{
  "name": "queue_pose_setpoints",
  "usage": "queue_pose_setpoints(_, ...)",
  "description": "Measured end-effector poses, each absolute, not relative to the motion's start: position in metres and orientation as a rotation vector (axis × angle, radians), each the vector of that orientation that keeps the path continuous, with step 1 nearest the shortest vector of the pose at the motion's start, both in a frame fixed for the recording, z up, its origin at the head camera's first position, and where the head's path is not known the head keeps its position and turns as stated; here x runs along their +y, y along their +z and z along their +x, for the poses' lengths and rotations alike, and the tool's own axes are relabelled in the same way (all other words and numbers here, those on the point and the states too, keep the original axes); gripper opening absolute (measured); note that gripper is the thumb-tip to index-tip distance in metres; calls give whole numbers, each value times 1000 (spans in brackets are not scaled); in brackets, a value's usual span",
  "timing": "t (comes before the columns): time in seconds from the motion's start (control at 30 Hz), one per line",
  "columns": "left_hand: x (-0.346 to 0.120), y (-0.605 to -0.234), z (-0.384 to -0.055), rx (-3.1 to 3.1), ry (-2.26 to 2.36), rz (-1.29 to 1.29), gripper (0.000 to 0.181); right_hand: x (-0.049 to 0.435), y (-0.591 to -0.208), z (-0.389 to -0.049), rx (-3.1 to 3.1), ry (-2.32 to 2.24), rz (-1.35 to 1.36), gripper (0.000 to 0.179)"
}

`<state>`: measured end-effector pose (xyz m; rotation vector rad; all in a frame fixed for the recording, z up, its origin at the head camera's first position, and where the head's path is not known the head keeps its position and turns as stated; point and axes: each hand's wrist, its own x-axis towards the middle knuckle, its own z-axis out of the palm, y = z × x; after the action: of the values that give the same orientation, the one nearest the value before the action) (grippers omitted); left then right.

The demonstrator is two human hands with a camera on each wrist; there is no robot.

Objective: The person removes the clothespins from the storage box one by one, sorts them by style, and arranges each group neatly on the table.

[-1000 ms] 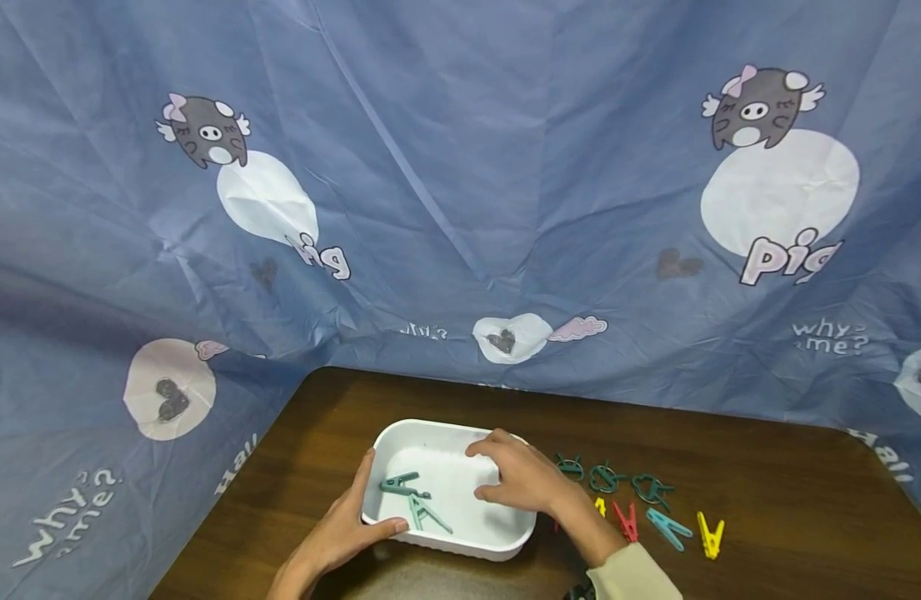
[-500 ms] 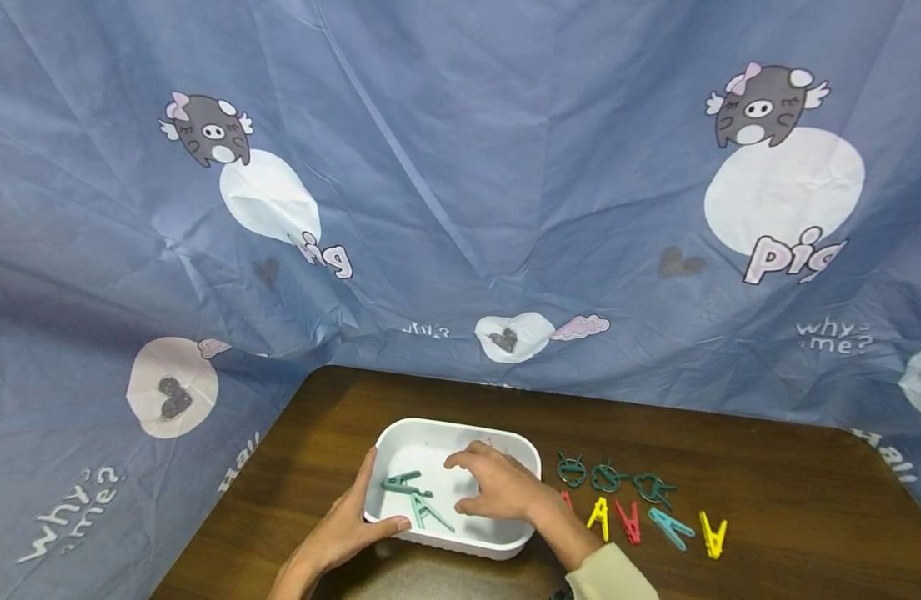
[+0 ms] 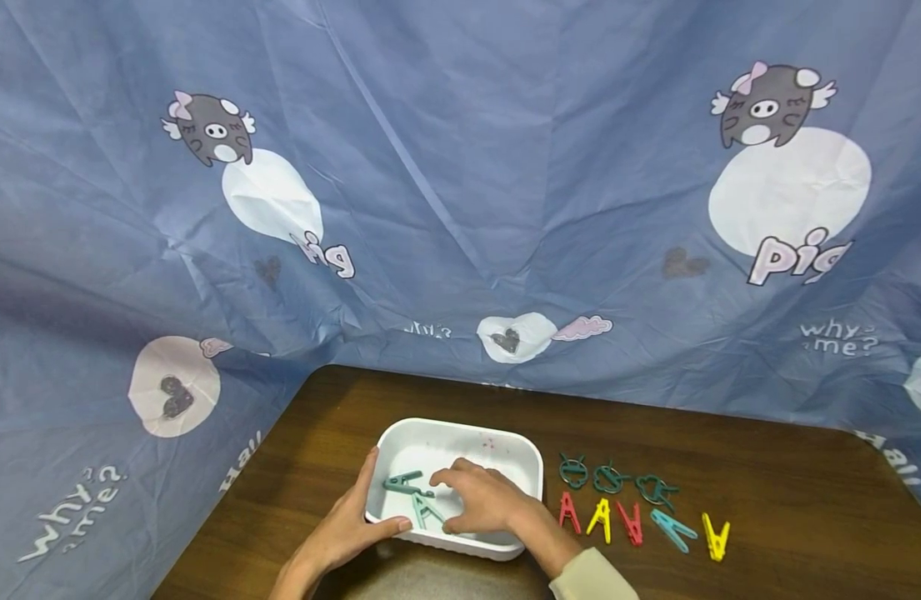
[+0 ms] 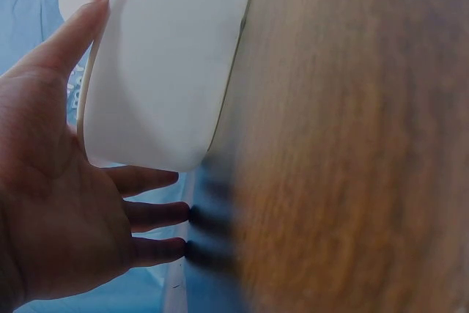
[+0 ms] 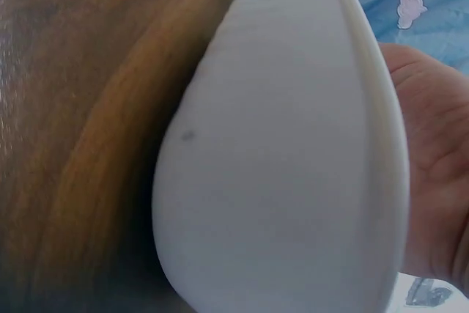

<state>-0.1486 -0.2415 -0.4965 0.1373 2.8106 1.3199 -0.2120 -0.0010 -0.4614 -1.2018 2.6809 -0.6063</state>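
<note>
A white plastic basin (image 3: 430, 429) stands on the table with a dark green clip (image 3: 402, 481) and a pale green clothespin (image 3: 424, 508) inside. My left hand (image 3: 346, 523) rests against the basin's left front corner, thumb on the front rim. In the left wrist view, its other fingers (image 4: 157, 214) are straight. My right hand (image 3: 484, 500) reaches into the basin over the front rim, thumb and fingers apart, just right of the pale green clothespin, whose lower end its thumb overlaps. The basin's wall hides those right fingers in the right wrist view.
Right of the basin lie several clothespins: a red one (image 3: 569, 511), a yellow one (image 3: 600, 520), another red one (image 3: 630, 523), a blue one (image 3: 673, 529) and another yellow one (image 3: 715, 537). Behind them lie dark green shaped clips (image 3: 608, 477). A blue printed cloth (image 3: 445, 167) hangs behind the table.
My right hand has moved left within the basin, from its right side toward the pale green clothespin. The left hand and both clips in the basin have stayed put.
</note>
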Motion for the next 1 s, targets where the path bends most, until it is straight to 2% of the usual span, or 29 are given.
queue_pose_setpoints(1.0,-241,-496,-148,2812,1316,124,118,-22,-472,-212,2620,-519,-1261,54)
